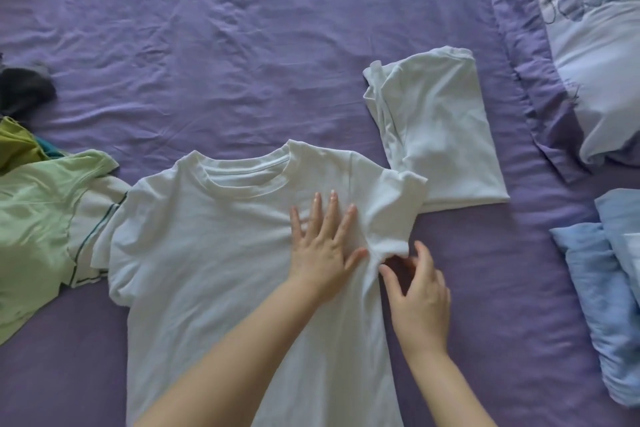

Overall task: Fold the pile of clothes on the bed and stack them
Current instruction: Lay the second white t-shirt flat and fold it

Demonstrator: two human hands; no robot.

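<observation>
**Inspector:** Starting with the largest item. What is lying on the bed?

**Assistant:** The purple sheet is carrying everything. A white T-shirt is lying flat at near centre, collar at the far end, hem running off the near edge of view. Its long axis is running near to far, in line with the forearms.

**Inspector:** Other garments?

**Assistant:** A folded white shirt is sitting just beyond the flat shirt's right sleeve, touching or slightly under it; I cannot tell which. A loose pile of clothes, green on top, is lying at the left. Blue fabric is bunching at the right, and a pillow is resting at the far right.

**Inspector:** The hands?

**Assistant:** The left hand is pressing flat on the chest panel, fingers straight and spread. The right hand is hovering at the shirt's right armpit with fingers loosely curled; it is gripping nothing that I can see.

**Inspector:** The deciding relation?

**Assistant:** The right sleeve is lying just beyond the right hand, which is the nearer one. In my judgement, that sleeve is being prepared for folding inward, leftward across the axis.
</observation>
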